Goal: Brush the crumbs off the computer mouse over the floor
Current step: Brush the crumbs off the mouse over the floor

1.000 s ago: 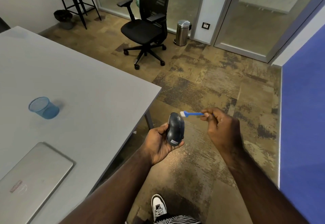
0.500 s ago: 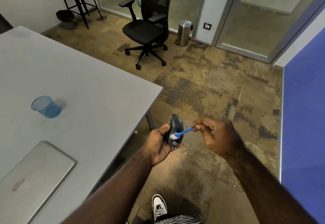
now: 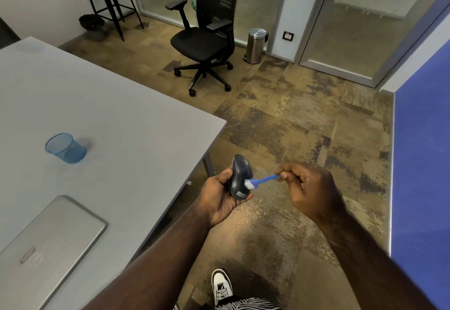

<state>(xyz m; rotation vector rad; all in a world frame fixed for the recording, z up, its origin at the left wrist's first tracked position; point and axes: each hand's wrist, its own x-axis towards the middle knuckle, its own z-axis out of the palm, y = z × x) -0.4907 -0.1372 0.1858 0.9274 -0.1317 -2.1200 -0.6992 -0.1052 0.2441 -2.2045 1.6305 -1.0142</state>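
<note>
Two hands are seen working off the near right corner of the table (image 3: pixel 146 124), out over the floor (image 3: pixel 287 124), not over the tabletop. Nearest, a white shoe (image 3: pixel 220 285) is planted on the carpet below. The computer mouse (image 3: pixel 239 178) is held tilted on its side in the left hand (image 3: pixel 219 195), fingers curled shut around its far side and underside, thumb side pressed at the tail end. The brush (image 3: pixel 258 182), small with a blue handle and white bristle head, is pinched at the handle end by the closed fingers of the right hand (image 3: pixel 309 190); bristles are touching the mouse's upper shell near the tail. The mouse is judged light, rigid and smooth plastic, likely slippery on the curved back, so it is best gripped by the two flanks with the top left exposed; buttons and wheel are judged delicate, so light strokes are called for. The brush is judged very light with a thin, slightly flexible handle. A pale speckled patch, possibly fallen crumbs, is seen on the carpet just below the hands. Further left on the table, a closed laptop (image 3: pixel 48 244) lies at the near edge, and a blue mesh cup (image 3: pixel 65 147) stands beyond it. Farthest, an office chair (image 3: pixel 207 37) and a steel bin (image 3: pixel 255 45) are seen by the glass wall.
</note>
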